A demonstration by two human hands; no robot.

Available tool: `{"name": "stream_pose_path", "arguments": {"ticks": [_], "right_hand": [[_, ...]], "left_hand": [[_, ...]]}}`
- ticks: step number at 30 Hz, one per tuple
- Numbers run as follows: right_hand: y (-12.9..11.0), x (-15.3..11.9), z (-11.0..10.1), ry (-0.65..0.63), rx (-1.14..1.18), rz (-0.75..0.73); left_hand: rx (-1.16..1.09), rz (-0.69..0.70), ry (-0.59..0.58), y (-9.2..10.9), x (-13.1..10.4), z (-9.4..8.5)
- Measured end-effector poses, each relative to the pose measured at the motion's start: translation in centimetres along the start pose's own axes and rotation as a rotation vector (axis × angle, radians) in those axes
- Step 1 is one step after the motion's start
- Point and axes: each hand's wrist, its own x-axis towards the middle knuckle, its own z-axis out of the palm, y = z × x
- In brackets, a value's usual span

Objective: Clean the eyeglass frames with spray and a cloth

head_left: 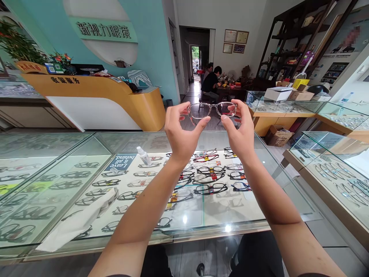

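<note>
At the left, a crumpled white tissue or cloth [82,221] lies on the glass-topped display case [196,234], with a small spray bottle [144,157] farther back. Next, the left hand [183,134] grips one end of the clear-rimmed eyeglasses [213,105], its thumb raised near the lens; the glasses are up in the air, roughly level, seen past the case's far edge. The right hand [240,134] grips the opposite end in much the same way. Under the glass, spectacle frames [211,188] lie in rows; a second display case [314,177] stands at the far right. The step in hand looks like holding the glasses up for viewing; any move from here seems to call for even grips and thumbs clear of the lenses
</note>
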Motion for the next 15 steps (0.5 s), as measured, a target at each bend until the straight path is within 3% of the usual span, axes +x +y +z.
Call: {"name": "stream_pose_path", "arguments": {"ticks": [5, 15], "right_hand": [[-0.6, -0.1, 0.2, -0.027, -0.039, -0.108], [-0.9, -0.2, 0.5, 0.007, -0.024, -0.165]], "left_hand": [[-0.053, 0.042, -0.017, -1.5, 0.3, 0.2], [-0.125, 0.037, 0.011, -1.8, 0.0, 0.3]]}}
